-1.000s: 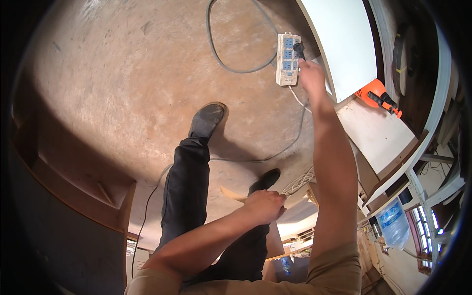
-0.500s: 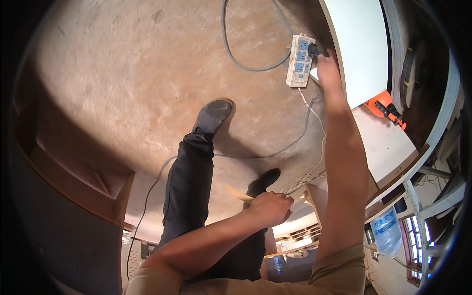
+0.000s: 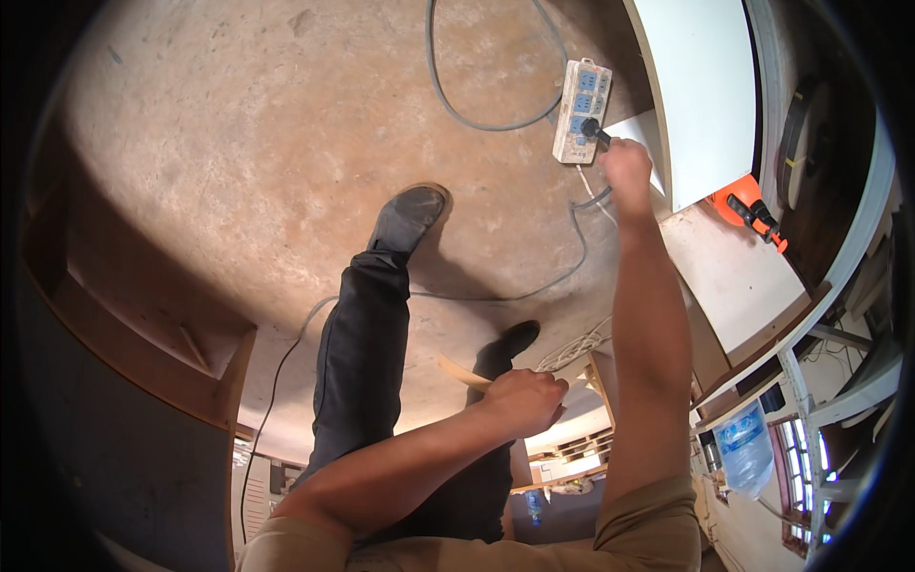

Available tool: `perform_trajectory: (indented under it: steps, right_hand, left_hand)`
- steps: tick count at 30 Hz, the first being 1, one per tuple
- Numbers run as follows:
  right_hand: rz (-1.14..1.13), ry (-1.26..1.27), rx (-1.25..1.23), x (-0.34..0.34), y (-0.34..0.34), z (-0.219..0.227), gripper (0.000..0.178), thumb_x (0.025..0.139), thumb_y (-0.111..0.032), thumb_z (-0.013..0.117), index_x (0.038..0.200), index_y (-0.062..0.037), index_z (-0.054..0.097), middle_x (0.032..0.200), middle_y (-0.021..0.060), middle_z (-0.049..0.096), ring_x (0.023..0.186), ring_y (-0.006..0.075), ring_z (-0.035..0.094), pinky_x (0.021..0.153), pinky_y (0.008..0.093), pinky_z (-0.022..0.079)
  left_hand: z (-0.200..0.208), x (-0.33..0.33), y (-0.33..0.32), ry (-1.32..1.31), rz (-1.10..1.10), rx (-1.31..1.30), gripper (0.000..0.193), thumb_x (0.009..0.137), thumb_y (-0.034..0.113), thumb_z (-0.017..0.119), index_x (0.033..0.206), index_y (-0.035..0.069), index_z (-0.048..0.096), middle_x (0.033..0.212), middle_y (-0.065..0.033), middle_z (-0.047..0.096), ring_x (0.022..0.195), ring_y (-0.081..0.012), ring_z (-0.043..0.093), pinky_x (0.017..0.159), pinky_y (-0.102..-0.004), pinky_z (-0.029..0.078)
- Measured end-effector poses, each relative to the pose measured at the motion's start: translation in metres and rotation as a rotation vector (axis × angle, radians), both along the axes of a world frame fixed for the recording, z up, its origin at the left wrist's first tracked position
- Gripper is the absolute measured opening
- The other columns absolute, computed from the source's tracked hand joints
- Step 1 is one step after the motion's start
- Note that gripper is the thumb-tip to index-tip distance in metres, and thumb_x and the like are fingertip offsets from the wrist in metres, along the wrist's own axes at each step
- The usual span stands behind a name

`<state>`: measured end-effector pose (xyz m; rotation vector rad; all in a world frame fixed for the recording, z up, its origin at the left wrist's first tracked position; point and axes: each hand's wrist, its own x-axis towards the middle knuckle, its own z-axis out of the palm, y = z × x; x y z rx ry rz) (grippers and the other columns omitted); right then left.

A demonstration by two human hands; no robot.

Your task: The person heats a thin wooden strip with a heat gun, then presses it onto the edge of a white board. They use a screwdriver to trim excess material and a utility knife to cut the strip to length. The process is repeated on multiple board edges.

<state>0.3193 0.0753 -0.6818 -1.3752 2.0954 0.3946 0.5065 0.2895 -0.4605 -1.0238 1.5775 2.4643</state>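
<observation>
My right hand (image 3: 627, 170) is closed round a black plug (image 3: 592, 129), which is against the lowest blue socket of a white power strip (image 3: 562, 143) on the floor. I cannot tell whether its pins are in. A grey cord (image 3: 583, 234) runs from below this hand across the floor. My left hand (image 3: 524, 402) is closed in front of my body. A thin, flat tan strip (image 3: 461, 373) sticks out from it to the left; the part inside the fist is hidden.
A grey cable loop (image 3: 434, 67) lies beside the power strip. On the right stand a white panel (image 3: 705, 86) and an orange spray bottle (image 3: 736, 202). A coiled white cord (image 3: 572, 353) lies near my shoe (image 3: 519, 336). Wooden furniture (image 3: 143, 353) curves along the left.
My right hand has moved down and slightly left with the plug, from an upper socket to the lowest one. My left hand has stayed in nearly the same place.
</observation>
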Motion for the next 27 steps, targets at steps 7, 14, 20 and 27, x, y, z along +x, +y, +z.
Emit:
perform_trajectory:
  steps: [7,14,20,27]
  right_hand:
    - [-0.178,-0.082,-0.113,0.005,0.015,0.002,0.024,0.085,-0.017,0.057,0.095,-0.0002,0.071,0.094,0.0214,0.071,0.092,0.0379,0.067,0.084,0.0430,0.052]
    - [-0.245,-0.145,-0.176,0.005,0.025,0.003,0.030,0.092,-0.016,0.053,0.112,-0.0012,0.070,0.086,0.0141,0.074,0.085,0.0299,0.071,0.084,0.0388,0.052]
    - [-0.264,-0.185,-0.207,-0.003,0.028,-0.005,0.030,0.091,-0.014,0.056,0.114,-0.0016,0.070,0.088,0.0151,0.073,0.087,0.0294,0.070,0.084,0.0378,0.052]
    - [-0.047,-0.209,-0.321,-0.006,0.039,0.003,0.028,0.088,-0.008,0.062,0.114,-0.0026,0.071,0.099,0.0200,0.073,0.094,0.0347,0.070,0.086,0.0388,0.052]
  left_hand:
    - [0.000,-0.004,0.001,-0.007,-0.002,0.019,0.028,0.092,0.030,0.061,0.095,0.002,0.064,0.094,-0.0152,0.069,0.089,-0.0366,0.069,0.077,-0.0467,0.055]
    - [0.000,-0.008,0.001,-0.003,-0.032,0.042,0.027,0.093,0.029,0.061,0.097,0.003,0.064,0.096,-0.0151,0.069,0.090,-0.0363,0.069,0.077,-0.0464,0.055]
    - [0.003,-0.009,-0.003,0.007,-0.077,0.056,0.028,0.093,0.031,0.059,0.099,0.004,0.065,0.098,-0.0147,0.069,0.091,-0.0359,0.069,0.078,-0.0465,0.055]
    - [0.006,-0.009,-0.005,-0.009,-0.056,0.071,0.025,0.092,0.028,0.063,0.098,0.005,0.067,0.097,-0.0146,0.071,0.094,-0.0345,0.069,0.080,-0.0459,0.056]
